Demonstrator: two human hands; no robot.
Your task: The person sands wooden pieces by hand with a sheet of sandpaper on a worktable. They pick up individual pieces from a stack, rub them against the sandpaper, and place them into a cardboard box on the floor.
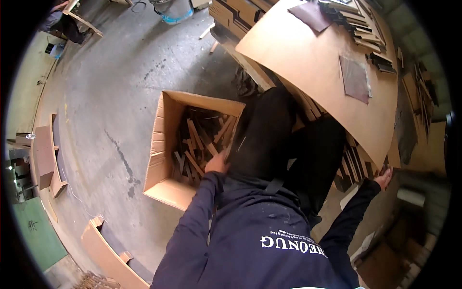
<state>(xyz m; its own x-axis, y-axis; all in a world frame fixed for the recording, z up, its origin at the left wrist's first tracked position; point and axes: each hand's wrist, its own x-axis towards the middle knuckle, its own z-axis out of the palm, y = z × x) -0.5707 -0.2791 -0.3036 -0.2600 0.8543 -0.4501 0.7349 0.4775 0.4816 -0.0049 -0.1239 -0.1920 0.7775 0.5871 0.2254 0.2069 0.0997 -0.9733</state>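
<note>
A tall open cardboard box (156, 159) stands on the floor against my left leg. Many loose wood strips (192, 137) lie jumbled inside it. My left hand (217, 163) is at the box's right side, low over the strips. Its fingers are small and partly blurred, so whether they grip a strip cannot be made out. Off to the right, my right hand (384, 178) is held out with fingers stretched and nothing in it. It is beside the near corner of a table topped with a brown board (298, 53).
Dark flat pieces (355, 79) and stacked dark-edged strips (353, 21) lie on the board. More strips (353, 161) are stacked below it. Long brown panels (103, 248) stand along the left. A grey tub (173, 10) and another person (67, 24) are far off.
</note>
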